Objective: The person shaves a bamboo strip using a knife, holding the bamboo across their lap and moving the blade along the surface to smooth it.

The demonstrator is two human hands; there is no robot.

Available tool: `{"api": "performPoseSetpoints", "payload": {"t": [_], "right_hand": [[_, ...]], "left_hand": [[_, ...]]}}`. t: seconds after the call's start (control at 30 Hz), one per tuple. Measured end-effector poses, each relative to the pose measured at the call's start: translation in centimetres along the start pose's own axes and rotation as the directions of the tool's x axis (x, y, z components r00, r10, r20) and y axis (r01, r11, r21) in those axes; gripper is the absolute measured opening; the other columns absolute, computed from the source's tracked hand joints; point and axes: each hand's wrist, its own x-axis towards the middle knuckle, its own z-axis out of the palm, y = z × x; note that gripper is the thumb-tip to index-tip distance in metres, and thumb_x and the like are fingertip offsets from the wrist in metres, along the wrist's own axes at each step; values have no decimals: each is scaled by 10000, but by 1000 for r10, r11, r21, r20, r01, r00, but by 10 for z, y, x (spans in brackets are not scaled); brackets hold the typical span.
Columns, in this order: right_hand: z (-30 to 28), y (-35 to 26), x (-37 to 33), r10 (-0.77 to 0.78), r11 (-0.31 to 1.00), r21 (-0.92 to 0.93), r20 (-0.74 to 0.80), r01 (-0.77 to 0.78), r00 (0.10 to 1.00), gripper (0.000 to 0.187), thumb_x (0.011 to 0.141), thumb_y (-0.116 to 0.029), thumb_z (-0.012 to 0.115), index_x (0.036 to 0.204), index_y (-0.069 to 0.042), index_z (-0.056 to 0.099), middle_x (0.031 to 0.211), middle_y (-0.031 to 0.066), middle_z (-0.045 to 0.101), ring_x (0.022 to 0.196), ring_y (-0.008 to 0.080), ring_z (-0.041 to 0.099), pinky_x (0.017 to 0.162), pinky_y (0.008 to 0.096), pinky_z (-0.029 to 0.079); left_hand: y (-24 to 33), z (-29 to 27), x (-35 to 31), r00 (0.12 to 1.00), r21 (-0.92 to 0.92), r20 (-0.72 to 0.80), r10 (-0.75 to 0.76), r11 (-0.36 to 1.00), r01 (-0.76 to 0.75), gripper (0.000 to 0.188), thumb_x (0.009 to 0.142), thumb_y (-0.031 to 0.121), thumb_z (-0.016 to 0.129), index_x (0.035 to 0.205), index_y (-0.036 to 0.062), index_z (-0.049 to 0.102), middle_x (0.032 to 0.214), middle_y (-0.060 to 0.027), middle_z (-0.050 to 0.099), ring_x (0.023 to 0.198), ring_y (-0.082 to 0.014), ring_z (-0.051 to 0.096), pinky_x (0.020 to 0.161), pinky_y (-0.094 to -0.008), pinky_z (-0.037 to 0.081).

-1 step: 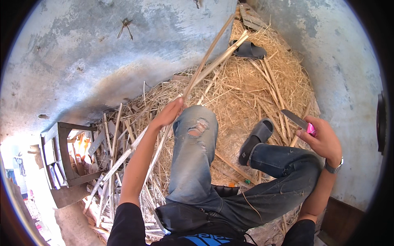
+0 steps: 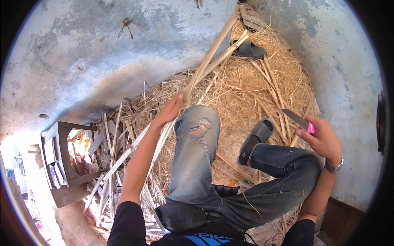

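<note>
My left hand (image 2: pixel 169 110) is closed around a long split bamboo strip (image 2: pixel 211 51) beside my left knee. The strip slants up and away to the right, its far end near the wall corner. Pale bamboo strips (image 2: pixel 225 54) lie just behind it, partly covered by it. Off to the right, my right hand (image 2: pixel 324 137) grips a knife (image 2: pixel 296 119) by its pink handle. The dark blade points left and away from me, well apart from the strip. My fingertips on the strip's far side are hidden.
Straw shavings (image 2: pixel 242 90) cover the floor, with loose strips (image 2: pixel 273 88) among them. A dark slipper (image 2: pixel 250 50) lies at the far end. Concrete walls (image 2: pixel 102 37) close in left and right. A wooden frame (image 2: pixel 61 151) stands at the left beside piled strips (image 2: pixel 113 160).
The bamboo strip in my left hand has turned and shows a broader face, its far end slightly further right. The right hand and knife have not visibly moved.
</note>
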Motion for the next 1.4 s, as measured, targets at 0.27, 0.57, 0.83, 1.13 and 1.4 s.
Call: {"api": "performPoseSetpoints", "payload": {"t": [0.27,0.57,0.83,1.13,1.4], "right_hand": [[-1,9,-11,10,1000,-20,-54,-11,998,379,894,-301,810,915,33,633,639,146,492,581,262,447,581,405,407],[4,22,-17,87,996,18,-42,-86,995,333,922,-270,795,933,28,649,621,54,447,593,132,403,561,351,379],[4,20,-12,106,993,49,-60,-103,992,311,927,-265,786,945,22,667,650,62,487,619,142,442,581,350,400],[3,12,-10,128,991,-32,-32,-129,991,291,932,-240,788,1015,22,690,726,50,573,678,127,508,646,327,457],[10,32,-18,48,996,86,-144,-36,988,342,935,-244,787,884,26,582,640,69,457,618,135,424,569,352,391]], "left_hand": [[-84,52,-96,838,402,-474,269,913,-66,480,996,197,627,1409,-36,555,1290,-329,597,1206,-502,571,1035,-539,472],[-235,158,-376,342,39,-612,-713,405,914,816,993,358,659,1625,-9,295,1645,-343,283,1543,-474,253,1273,-498,193],[-315,206,-399,595,177,-570,-566,623,762,669,925,406,678,1291,-146,587,1516,-432,390,1460,-529,362,1209,-551,308],[-287,170,-389,541,5,-564,-624,653,758,310,864,222,823,968,-32,679,832,-249,715,758,-417,688,713,-503,533],[-285,175,-408,568,-59,-597,-566,738,673,255,892,199,786,906,-27,669,741,-236,663,635,-417,629,610,-523,478]]}}
